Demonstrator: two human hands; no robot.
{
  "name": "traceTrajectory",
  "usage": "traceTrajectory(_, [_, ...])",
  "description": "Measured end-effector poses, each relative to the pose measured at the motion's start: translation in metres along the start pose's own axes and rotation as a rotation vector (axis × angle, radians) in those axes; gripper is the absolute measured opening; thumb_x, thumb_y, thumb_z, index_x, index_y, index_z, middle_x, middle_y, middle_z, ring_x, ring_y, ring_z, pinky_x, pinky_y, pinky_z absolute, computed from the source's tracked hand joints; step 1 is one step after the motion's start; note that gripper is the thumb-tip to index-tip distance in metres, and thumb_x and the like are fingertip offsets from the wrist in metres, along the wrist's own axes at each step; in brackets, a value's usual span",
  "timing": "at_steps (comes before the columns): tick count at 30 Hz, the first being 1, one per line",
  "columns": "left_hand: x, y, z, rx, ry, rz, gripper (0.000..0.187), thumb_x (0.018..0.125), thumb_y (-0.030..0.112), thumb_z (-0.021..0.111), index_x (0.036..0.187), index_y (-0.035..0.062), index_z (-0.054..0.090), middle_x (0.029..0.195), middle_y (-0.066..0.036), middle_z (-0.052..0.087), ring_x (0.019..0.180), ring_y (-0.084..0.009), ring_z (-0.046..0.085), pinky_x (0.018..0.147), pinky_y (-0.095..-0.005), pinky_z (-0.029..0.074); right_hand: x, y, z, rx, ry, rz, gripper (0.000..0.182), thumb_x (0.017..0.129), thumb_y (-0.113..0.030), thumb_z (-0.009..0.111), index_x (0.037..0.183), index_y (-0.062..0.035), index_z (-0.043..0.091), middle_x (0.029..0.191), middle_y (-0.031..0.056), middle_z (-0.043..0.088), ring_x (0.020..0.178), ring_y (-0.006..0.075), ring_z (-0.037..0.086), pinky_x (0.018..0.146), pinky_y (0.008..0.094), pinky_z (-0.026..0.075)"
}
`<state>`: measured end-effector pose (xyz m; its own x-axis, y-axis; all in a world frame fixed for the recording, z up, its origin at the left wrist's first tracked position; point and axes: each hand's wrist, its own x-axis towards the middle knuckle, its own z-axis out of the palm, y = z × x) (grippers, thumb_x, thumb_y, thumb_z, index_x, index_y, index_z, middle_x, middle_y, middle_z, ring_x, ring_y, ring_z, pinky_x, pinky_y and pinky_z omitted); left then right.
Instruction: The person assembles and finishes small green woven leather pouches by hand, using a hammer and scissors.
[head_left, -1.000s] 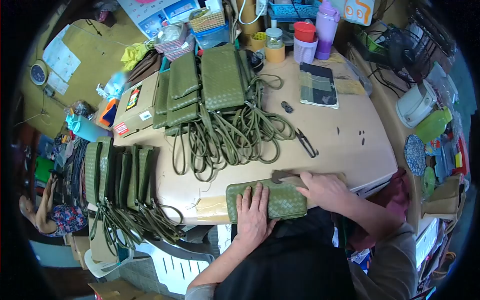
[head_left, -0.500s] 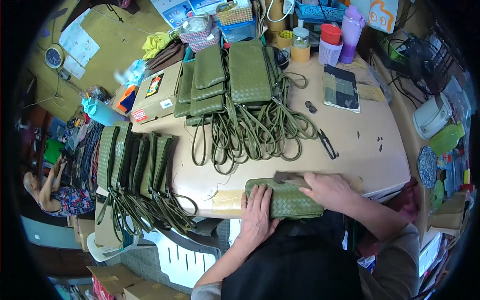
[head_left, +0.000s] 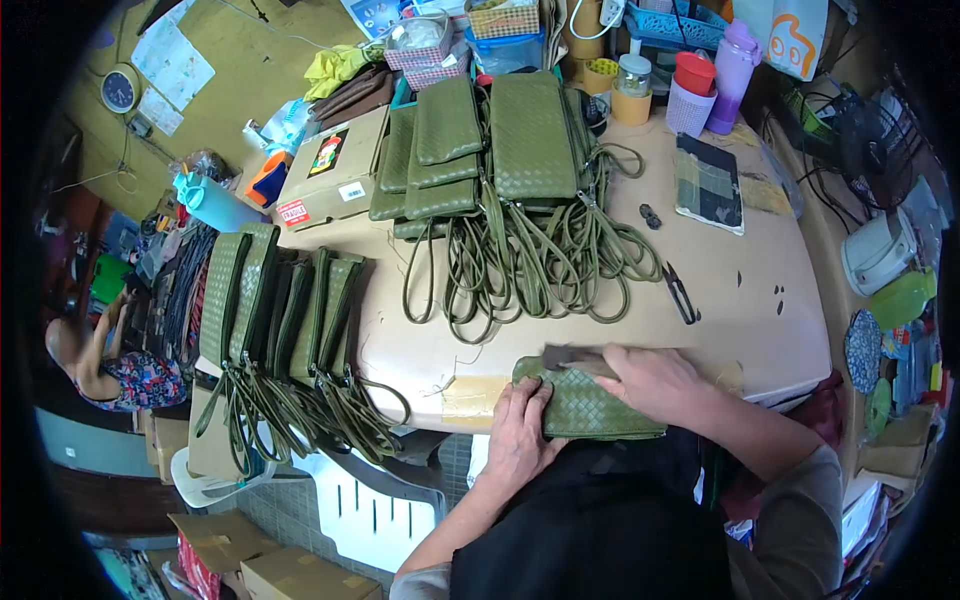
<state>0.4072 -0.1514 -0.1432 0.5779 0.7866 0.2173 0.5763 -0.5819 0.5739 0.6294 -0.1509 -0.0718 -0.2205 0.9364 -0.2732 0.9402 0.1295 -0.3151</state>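
Observation:
A green woven-pattern pouch (head_left: 600, 403) lies at the table's near edge, in front of my body. My left hand (head_left: 522, 425) grips its left end, fingers bent over the top face and thumb low by the near edge. Wrapped round the handle of a dark-headed hand tool (head_left: 572, 357), my right hand (head_left: 655, 383) is closed above the pouch's far side. The tool's head is smeared by motion and overlaps the pouch's far left edge; its exact kind cannot be made out.
Stacked green pouches (head_left: 535, 140) with looped straps lie at the back, and more pouches (head_left: 285, 300) stand at the left edge. Black thread snips (head_left: 679, 293), a notebook (head_left: 709, 183) and a cardboard box (head_left: 335, 165) share the table. Another person (head_left: 125, 370) is at far left.
The whole view has shifted, so the table appears further right. My left fingers are more bent on the pouch; the right hand keeps hold of the tool near the far edge.

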Motion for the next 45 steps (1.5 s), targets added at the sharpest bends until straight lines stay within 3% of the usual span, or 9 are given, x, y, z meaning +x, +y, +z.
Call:
traceTrajectory(6, [0.000,-0.001,0.002,0.081,-0.008,-0.017,0.073,0.058,0.024,0.080,0.121,0.0018,0.049,0.118,-0.017,0.048,0.110,-0.0371,0.045,0.095,-0.0477,0.035,0.015,-0.024,-0.025,0.214,0.015,0.036,0.036,0.091,-0.037,0.052,0.100,-0.0017,0.048,0.081,0.0203,0.063,0.081,0.0388,0.062,0.072,0.0502,0.048])
traceTrajectory(17, [-0.004,-0.001,0.002,0.095,-0.054,-0.050,0.074,0.059,0.027,0.078,0.123,0.0027,0.048,0.120,-0.015,0.047,0.112,-0.0369,0.043,0.095,-0.0471,0.034,0.029,-0.018,-0.008,0.051,-0.014,-0.137,0.032,0.092,-0.032,0.052,0.095,-0.0003,0.047,0.068,0.0188,0.062,0.067,0.0388,0.063,0.060,0.0472,0.050])
traceTrajectory(23, [0.002,0.002,0.000,0.138,-0.079,-0.049,0.076,0.058,0.025,0.078,0.125,0.0069,0.049,0.121,-0.015,0.047,0.109,-0.0350,0.043,0.093,-0.0459,0.034,0.013,-0.010,-0.011,0.097,0.117,-0.089,0.033,0.091,-0.032,0.054,0.094,0.0011,0.048,0.069,0.0198,0.062,0.069,0.0399,0.063,0.064,0.0492,0.050])
traceTrajectory(35, [0.007,0.012,-0.006,0.217,-0.090,-0.062,0.074,0.056,0.026,0.079,0.122,0.0088,0.052,0.116,-0.015,0.049,0.102,-0.0339,0.046,0.087,-0.0438,0.037,-0.029,0.014,-0.022,0.051,0.035,0.051,0.033,0.089,-0.032,0.056,0.097,-0.0003,0.049,0.074,0.0220,0.063,0.073,0.0401,0.063,0.066,0.0484,0.050])
traceTrajectory(40, [0.014,0.021,-0.033,0.156,-0.129,0.020,0.081,0.066,0.056,0.074,0.124,0.0038,0.051,0.118,-0.022,0.045,0.112,-0.0392,0.043,0.094,-0.0497,0.036,-0.070,0.052,0.021,0.202,0.232,0.167,0.033,0.090,-0.032,0.055,0.098,-0.0007,0.049,0.076,0.0223,0.062,0.073,0.0404,0.063,0.067,0.0488,0.050])
traceTrajectory(41, [0.012,0.017,-0.037,0.162,-0.081,0.000,0.079,0.065,0.050,0.077,0.123,0.0027,0.052,0.118,-0.025,0.044,0.110,-0.0397,0.043,0.094,-0.0477,0.037,-0.075,0.050,0.018,0.197,0.236,0.168,0.033,0.090,-0.032,0.055,0.098,-0.0007,0.049,0.076,0.0223,0.062,0.073,0.0404,0.063,0.067,0.0488,0.050])
traceTrajectory(43, [0.006,0.001,-0.025,-0.034,0.056,-0.380,0.073,0.065,0.042,0.080,0.118,-0.0011,0.054,0.118,-0.026,0.046,0.109,-0.0372,0.046,0.092,-0.0436,0.039,-0.082,0.044,0.011,0.114,0.098,0.303,0.037,0.089,-0.033,0.056,0.104,-0.0001,0.050,0.079,0.0218,0.063,0.074,0.0424,0.062,0.066,0.0489,0.049])
traceTrajectory(44, [0.010,0.009,-0.027,0.007,0.065,-0.417,0.054,0.071,0.028,0.078,0.109,-0.0040,0.057,0.106,-0.025,0.055,0.097,-0.0305,0.055,0.084,-0.0361,0.044,-0.084,0.045,0.019,0.119,0.103,0.307,0.037,0.089,-0.033,0.056,0.104,-0.0001,0.050,0.079,0.0218,0.063,0.074,0.0424,0.062,0.066,0.0489,0.049])
traceTrajectory(45, [0.012,0.009,-0.028,0.008,0.070,-0.409,0.054,0.071,0.028,0.078,0.109,-0.0040,0.057,0.106,-0.025,0.055,0.097,-0.0305,0.055,0.084,-0.0361,0.044,-0.083,0.052,0.030,0.215,0.226,0.255,0.037,0.090,-0.033,0.055,0.107,0.0000,0.049,0.078,0.0218,0.062,0.070,0.0412,0.062,0.065,0.0475,0.049])
